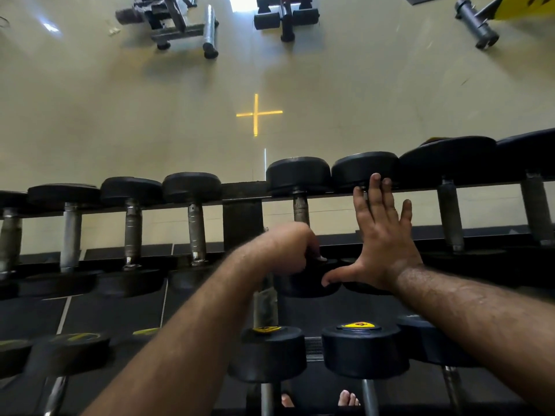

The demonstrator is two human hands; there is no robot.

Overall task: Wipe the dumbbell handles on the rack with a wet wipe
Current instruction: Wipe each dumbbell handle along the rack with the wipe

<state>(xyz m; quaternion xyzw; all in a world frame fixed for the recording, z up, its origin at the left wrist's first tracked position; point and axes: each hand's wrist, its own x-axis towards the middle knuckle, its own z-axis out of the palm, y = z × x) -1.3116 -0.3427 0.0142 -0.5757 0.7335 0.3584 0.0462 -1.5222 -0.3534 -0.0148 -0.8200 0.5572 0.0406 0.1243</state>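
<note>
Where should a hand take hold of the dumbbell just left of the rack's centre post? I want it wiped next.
Grip the knurled metal handle of that dumbbell at mid-length, coming from above: it lies bare between its two black heads, across the rack rails, with gaps on both sides for fingers to wrap.
</note>
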